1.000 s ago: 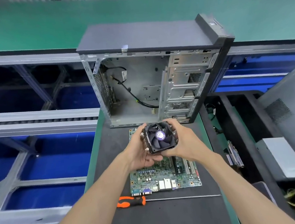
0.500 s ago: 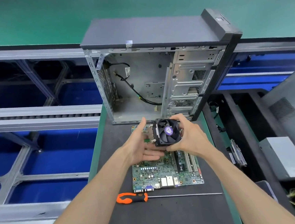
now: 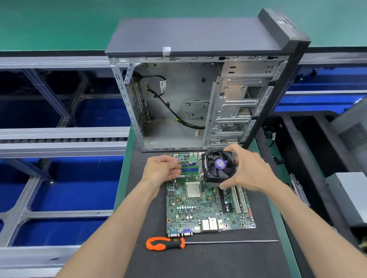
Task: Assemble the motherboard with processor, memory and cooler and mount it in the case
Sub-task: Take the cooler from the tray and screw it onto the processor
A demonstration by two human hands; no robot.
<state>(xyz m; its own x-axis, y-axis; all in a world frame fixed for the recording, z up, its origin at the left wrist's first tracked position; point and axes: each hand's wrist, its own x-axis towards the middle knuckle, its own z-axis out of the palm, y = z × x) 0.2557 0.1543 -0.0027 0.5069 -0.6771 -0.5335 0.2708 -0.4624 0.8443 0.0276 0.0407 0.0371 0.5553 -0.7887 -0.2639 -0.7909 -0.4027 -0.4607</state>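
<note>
Mobo flat on mat, CPU seated. Black cooler held above its right rear. Case upright behind, side open.

The right hand gripped the cooler above the motherboard, the empty left hand at its nine o'clock.

Both forearms reach forward — right hand gripping (fingers curled), left hand loosely curled.
</note>
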